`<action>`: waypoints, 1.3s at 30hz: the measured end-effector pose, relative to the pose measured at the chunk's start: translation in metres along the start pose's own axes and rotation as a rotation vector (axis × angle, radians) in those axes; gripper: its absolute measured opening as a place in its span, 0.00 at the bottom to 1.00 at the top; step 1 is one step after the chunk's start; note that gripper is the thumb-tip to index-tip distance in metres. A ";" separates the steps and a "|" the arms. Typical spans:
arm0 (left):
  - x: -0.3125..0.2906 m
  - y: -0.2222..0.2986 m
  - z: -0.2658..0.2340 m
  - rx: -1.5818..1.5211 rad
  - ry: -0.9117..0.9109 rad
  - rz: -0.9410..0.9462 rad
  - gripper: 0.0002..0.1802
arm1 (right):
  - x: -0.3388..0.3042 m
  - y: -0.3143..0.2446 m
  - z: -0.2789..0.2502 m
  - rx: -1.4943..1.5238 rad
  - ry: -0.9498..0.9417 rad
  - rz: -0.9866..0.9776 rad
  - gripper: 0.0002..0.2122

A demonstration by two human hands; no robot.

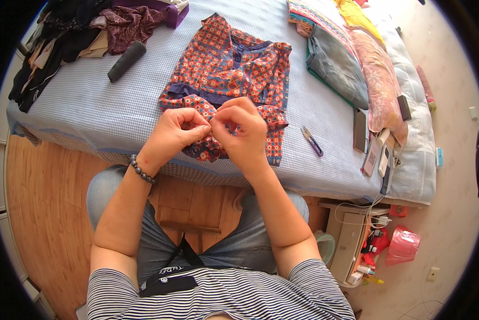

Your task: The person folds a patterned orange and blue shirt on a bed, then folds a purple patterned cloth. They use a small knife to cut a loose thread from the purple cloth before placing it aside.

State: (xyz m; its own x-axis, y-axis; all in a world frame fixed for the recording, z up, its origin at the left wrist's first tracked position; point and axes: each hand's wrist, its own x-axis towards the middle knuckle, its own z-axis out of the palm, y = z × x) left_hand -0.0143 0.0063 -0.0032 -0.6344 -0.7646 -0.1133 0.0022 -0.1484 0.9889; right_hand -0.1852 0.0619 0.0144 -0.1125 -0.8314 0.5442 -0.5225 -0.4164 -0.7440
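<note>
Left hand (171, 131): thumb and forefinger pinched on bunched cloth.
Right hand (243, 132): curled, fingertips just beside the left hand's; any hold too small to tell.
Patterned garment (223, 76): beneath and beyond both hands, on the bed (123, 109).
Snips (316, 146): right of the right hand, apart.

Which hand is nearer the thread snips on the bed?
Right: the right hand is left of the thread snips, apart from them; the left hand is farther left, beyond the right hand.
</note>
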 end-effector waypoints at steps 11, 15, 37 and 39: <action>-0.002 0.004 -0.005 -0.096 -0.064 -0.051 0.06 | 0.013 0.001 -0.019 0.912 0.197 0.503 0.04; -0.002 0.007 -0.005 -0.101 -0.080 -0.103 0.07 | 0.012 0.006 -0.019 0.939 0.189 0.490 0.03; -0.001 0.008 -0.006 -0.322 0.001 -0.156 0.05 | 0.003 0.009 -0.014 0.009 -0.220 0.007 0.06; -0.001 0.007 -0.008 -0.325 0.048 -0.119 0.04 | -0.002 0.013 -0.009 0.081 -0.248 0.074 0.04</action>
State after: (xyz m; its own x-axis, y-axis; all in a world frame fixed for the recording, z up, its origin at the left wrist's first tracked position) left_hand -0.0081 0.0010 0.0032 -0.6080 -0.7575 -0.2376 0.1814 -0.4239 0.8873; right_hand -0.1994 0.0616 0.0075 0.0676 -0.9212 0.3831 -0.4502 -0.3708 -0.8123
